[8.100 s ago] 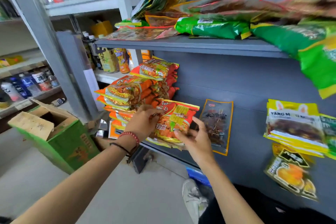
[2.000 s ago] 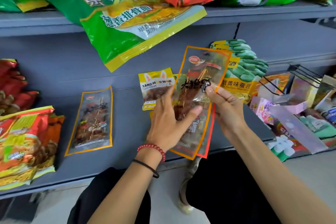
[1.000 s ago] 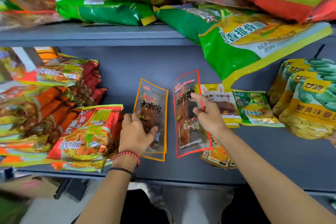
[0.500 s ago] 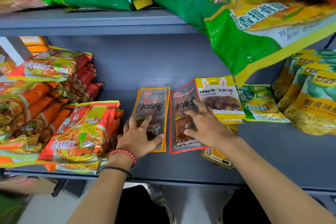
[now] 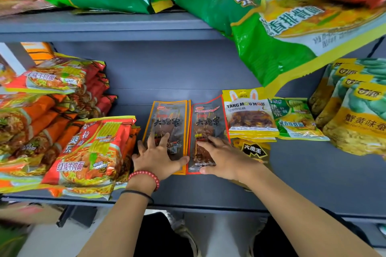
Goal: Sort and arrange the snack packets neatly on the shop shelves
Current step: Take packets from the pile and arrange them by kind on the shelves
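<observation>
Left grip point(image 5: 156, 157) released, flat on orange-edged packet point(image 5: 169, 119) | right grip point(image 5: 223, 158) same, red-edged packet point(image 5: 207, 119) beside rabbit packet point(image 5: 248, 115) | risk: push may overlap them

Lower shelf point(image 5: 313, 183): noodle packets point(image 5: 87, 152) left; left skewer packet point(image 5: 169, 119), right skewer packet point(image 5: 206, 121) centre, side by side, under left hand point(image 5: 158, 158) and right hand point(image 5: 225, 158); candy packets point(image 5: 248, 115) next right; bean bags point(image 5: 359, 123) far right.
</observation>
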